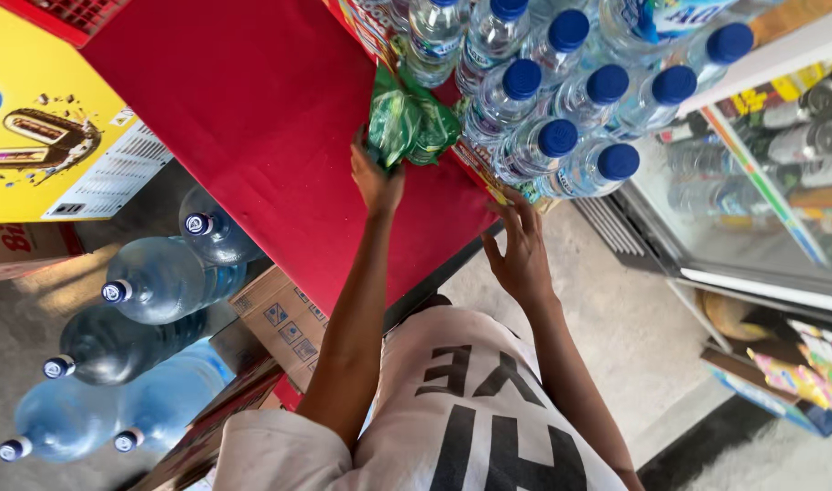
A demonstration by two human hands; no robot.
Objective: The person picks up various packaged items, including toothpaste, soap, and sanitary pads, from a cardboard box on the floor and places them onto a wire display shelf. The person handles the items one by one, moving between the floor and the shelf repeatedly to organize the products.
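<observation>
My left hand (375, 182) reaches over a red surface (252, 118) and grips a bunch of shiny green packets (408, 125). The packets press against the side of a pack of small clear water bottles with blue caps (548, 100). My right hand (522, 250) rests with fingers spread at the near corner of that pack, touching its printed carton edge (489, 182) where the red surface ends. It holds nothing. My white shirt with black letters (470, 409) fills the bottom of the view.
A yellow printed box (43, 118) lies at the left. Several large blue-tinted water jugs (152, 282) stand beside a brown carton (284, 323). A glass-door cooler (761, 182) with cans and bottles is at the right, with coloured snack packets (802, 373) below it.
</observation>
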